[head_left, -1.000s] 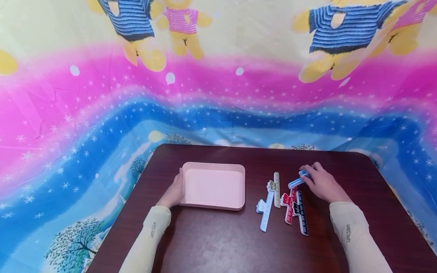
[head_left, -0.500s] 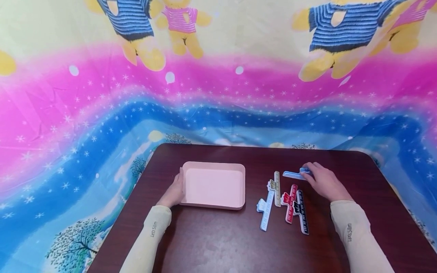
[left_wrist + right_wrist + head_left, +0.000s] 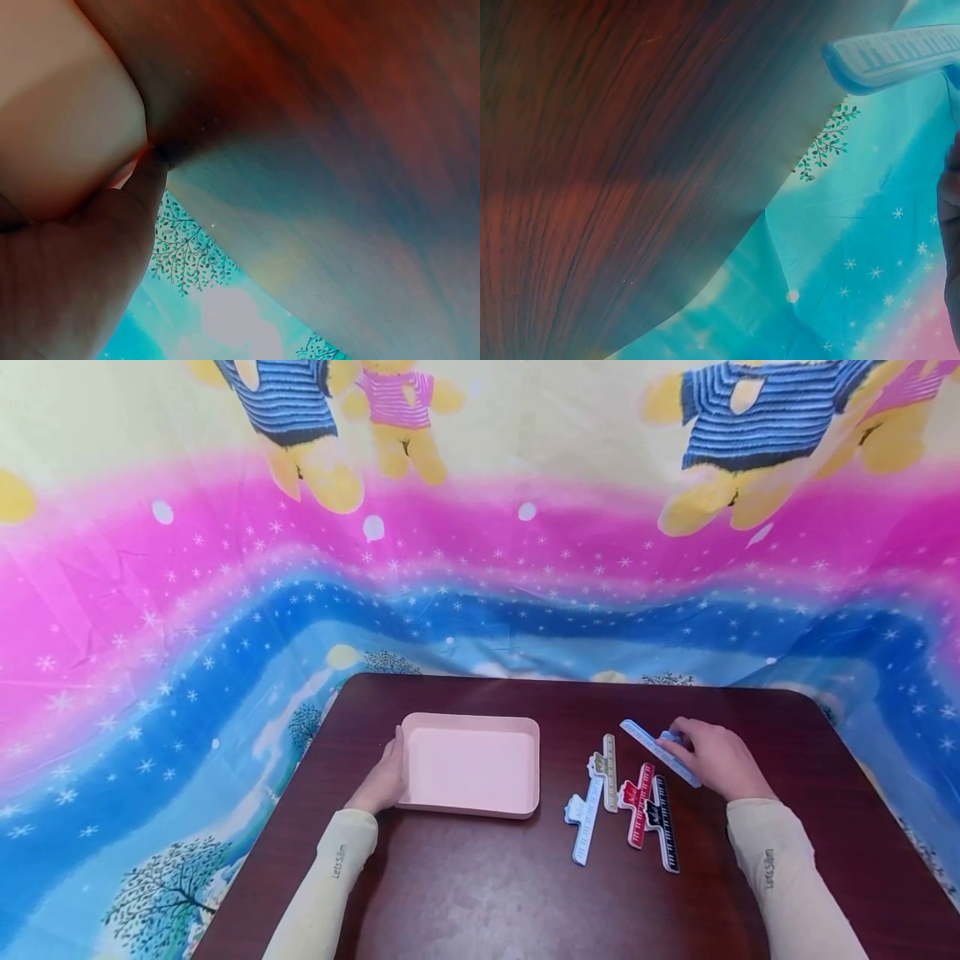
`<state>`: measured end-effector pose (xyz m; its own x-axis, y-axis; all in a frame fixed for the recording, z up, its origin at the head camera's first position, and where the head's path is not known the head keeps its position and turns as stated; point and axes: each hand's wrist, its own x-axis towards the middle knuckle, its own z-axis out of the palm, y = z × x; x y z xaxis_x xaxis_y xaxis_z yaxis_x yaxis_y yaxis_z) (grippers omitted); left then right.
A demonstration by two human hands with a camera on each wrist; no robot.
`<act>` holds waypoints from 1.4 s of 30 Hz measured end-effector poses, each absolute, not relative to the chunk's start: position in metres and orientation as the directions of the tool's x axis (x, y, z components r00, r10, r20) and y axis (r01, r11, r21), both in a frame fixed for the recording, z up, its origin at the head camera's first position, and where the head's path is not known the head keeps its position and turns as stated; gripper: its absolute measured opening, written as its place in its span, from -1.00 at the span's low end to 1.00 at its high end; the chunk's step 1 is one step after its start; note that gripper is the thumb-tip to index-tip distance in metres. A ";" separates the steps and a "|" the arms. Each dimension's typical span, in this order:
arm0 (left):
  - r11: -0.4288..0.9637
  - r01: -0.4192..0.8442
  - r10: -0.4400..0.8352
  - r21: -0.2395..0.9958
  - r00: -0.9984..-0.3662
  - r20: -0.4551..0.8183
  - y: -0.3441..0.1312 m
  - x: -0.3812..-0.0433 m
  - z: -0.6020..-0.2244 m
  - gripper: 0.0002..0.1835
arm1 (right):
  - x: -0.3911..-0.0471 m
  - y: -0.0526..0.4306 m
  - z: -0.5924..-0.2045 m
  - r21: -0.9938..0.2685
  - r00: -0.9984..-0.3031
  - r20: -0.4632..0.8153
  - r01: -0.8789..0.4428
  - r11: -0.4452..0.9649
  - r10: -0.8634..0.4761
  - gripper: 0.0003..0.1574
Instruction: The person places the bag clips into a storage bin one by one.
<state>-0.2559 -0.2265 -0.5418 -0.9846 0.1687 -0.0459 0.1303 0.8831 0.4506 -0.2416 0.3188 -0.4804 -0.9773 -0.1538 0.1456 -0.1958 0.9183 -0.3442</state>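
Observation:
In the head view my right hand (image 3: 716,760) pinches a blue piano-key clip (image 3: 641,739) by its handle side, above the table's right half. The clip's long bar slants from upper left to lower right; in the right wrist view one end of the blue clip (image 3: 892,60) shows, with a sliver of the hand (image 3: 950,232) at the edge. My left hand (image 3: 380,781) rests with straight fingers against the left wall of a pink tray (image 3: 470,814). Four-sided and shallow, the tray has a bare floor. In the left wrist view the hand (image 3: 82,277) touches its outer side (image 3: 67,105).
Between tray and right hand, more piano-key clips lie on the dark brown table (image 3: 465,893): a gold clip (image 3: 610,777), a pale blue clip (image 3: 588,822), a red clip (image 3: 639,810) and a black clip (image 3: 664,827). A printed curtain (image 3: 480,568) hangs behind the table.
The blue clip has turned in my right hand: its free end swung from lower left, through level, to upper left. The left hand and the tray have stayed put.

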 end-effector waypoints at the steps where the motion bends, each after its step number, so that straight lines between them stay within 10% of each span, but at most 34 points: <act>1: 0.881 0.129 0.168 0.455 -0.985 -0.047 -0.226 -0.256 -0.542 -0.28 | -0.242 0.319 -0.481 -0.335 -0.974 0.161 -0.204 0.920 -0.157 -0.58; 42: 0.877 0.108 0.161 0.468 -0.984 -0.075 -0.228 -0.259 -0.544 -0.25 | -0.239 0.326 -0.488 -0.725 -0.995 0.094 -0.086 0.683 -0.026 -0.44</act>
<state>-0.2589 -0.2278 -0.5441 -0.9841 0.1614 -0.0749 0.1082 0.8770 0.4682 -0.2390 0.3259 -0.4881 -0.9952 -0.0256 0.0941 -0.0861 0.6832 -0.7251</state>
